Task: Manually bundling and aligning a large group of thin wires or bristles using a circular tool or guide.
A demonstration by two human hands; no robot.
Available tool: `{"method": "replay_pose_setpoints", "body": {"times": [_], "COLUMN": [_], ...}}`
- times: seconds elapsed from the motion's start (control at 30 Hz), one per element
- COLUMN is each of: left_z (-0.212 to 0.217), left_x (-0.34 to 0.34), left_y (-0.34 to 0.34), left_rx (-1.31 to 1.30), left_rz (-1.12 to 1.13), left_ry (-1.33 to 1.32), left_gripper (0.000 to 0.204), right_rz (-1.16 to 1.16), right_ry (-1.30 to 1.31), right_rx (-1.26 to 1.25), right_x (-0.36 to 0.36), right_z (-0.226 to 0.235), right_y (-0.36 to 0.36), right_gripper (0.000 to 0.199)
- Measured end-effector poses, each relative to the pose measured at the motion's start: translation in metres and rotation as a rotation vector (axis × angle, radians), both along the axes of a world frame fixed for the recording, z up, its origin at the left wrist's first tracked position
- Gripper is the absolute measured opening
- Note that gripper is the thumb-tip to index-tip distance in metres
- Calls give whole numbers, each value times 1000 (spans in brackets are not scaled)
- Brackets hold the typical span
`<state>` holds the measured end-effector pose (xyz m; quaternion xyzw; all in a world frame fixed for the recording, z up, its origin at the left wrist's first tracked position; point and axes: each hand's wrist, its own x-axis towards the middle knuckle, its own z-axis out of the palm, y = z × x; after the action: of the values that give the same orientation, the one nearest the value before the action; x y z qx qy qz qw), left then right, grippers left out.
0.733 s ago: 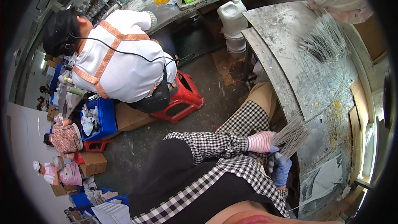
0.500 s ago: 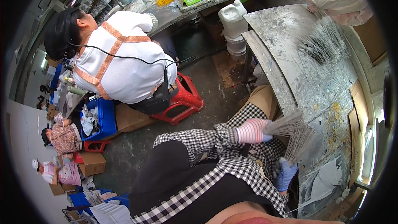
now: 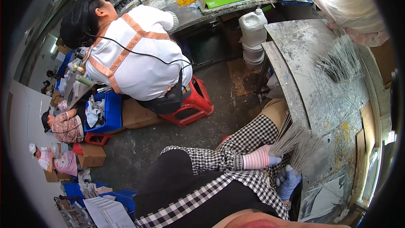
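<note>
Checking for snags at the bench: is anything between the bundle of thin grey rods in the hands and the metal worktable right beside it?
Nothing visible does. The left hand grips the bundle of thin grey rods, whose fanned tips already overlap the edge of the metal worktable. The right hand sits just below the bundle.

- The bundle of thin grey sticks (image 3: 297, 143) is being held lower and closer to the body than half a second ago, fanned above the edge of the workbench (image 3: 320, 80).
- The left hand (image 3: 270, 159), in its striped cuff, is being drawn back toward the lap.
- The blue-gloved right hand (image 3: 289, 181) is being kept just beneath the bundle, nearer the left hand than before.
</note>
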<state>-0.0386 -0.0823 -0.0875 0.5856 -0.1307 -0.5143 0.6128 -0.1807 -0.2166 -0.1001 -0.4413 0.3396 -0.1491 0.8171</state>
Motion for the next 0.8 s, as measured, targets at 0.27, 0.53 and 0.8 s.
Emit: {"method": "replay_pose_setpoints", "body": {"times": [0.27, 0.53, 0.8], "left_z": [29, -9, -44], "left_x": [61, 28, -36], "left_y": [55, 24, -1], "left_rx": [184, -47, -308], "left_rz": [-266, 32, -20], "left_ry": [-568, -23, 106], "left_gripper": [52, 38, 62], "right_rz": [48, -182, -169], "right_ry": [77, 55, -65], "right_rx": [-111, -199, -63], "right_x": [-32, 1, 33], "right_z": [-17, -4, 14], "right_y": [-20, -2, 11], "right_gripper": [28, 31, 15]}}
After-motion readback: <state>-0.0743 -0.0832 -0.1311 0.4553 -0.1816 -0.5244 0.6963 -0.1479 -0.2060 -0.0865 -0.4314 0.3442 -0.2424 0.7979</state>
